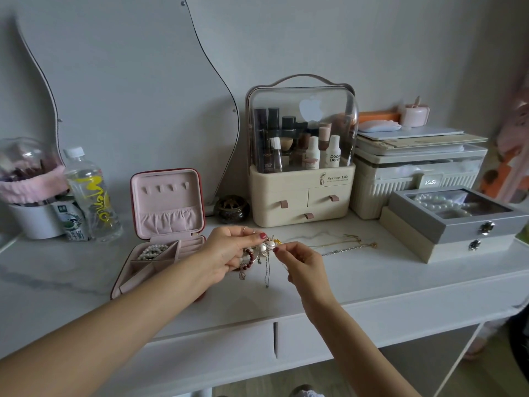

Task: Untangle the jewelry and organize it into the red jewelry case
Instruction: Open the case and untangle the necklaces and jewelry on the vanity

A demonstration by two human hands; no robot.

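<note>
The red jewelry case point(167, 196) stands open on the white table, its pink lid upright. A pearl bracelet point(152, 251) lies in its back left compartment. My left hand point(229, 252) pinches a tangled clump of jewelry point(267, 247) just right of the case: white pearls, a gold piece, thin chains hanging down, and a dark red bead bracelet point(248, 259) below my fingers. Pinching a thin strand at the clump's right side is my right hand point(300, 262). A gold chain point(347, 239) and a silver chain point(340, 250) lie stretched on the table to the right.
A cream cosmetics organizer point(300, 193) stands behind the hands, with a small dark pot point(231, 209) beside it. Grey and beige jewelry boxes point(455, 224) sit stacked at right. Bottles point(91, 196) and a brush holder point(31, 196) stand at left. A wavy mirror point(128, 81) leans on the wall.
</note>
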